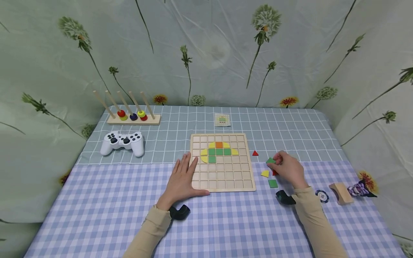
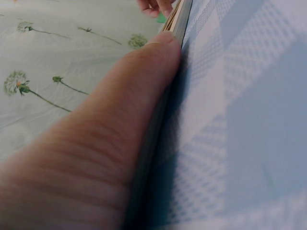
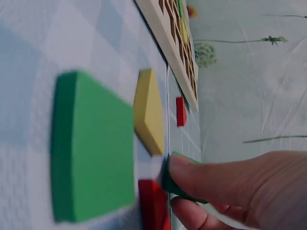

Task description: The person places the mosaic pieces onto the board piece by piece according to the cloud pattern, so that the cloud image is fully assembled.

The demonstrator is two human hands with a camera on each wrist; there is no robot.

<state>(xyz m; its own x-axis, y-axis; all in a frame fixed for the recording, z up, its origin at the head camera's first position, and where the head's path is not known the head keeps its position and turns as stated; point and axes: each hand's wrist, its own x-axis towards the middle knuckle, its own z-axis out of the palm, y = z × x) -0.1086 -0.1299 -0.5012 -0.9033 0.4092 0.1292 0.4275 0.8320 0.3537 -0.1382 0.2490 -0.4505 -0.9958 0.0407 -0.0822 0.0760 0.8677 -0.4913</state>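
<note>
A wooden grid board [image 1: 226, 181] lies mid-table, with green squares [image 1: 219, 152], yellow rounded pieces [image 1: 204, 158] and an orange square [image 1: 219, 144] set in its cells. My left hand [image 1: 182, 180] rests spread along the board's left side, thumb at the near edge. Right of the board, my right hand [image 1: 289, 170] pinches a green square tile [image 1: 270, 161] between thumb and fingers. Under and beside it lie a red piece [image 3: 152, 203], a yellow piece [image 1: 265, 173] and another green square [image 1: 273, 183]. A red triangle [image 1: 255, 153] sits nearer the board.
A small pattern card [image 1: 222, 120] lies behind the board. At the back left are a peg stand with rings [image 1: 133, 120] and a white game controller [image 1: 123, 142]. On the right are a round chip [image 1: 322, 196], a wooden arch block [image 1: 341, 193] and a purple figure [image 1: 360, 189].
</note>
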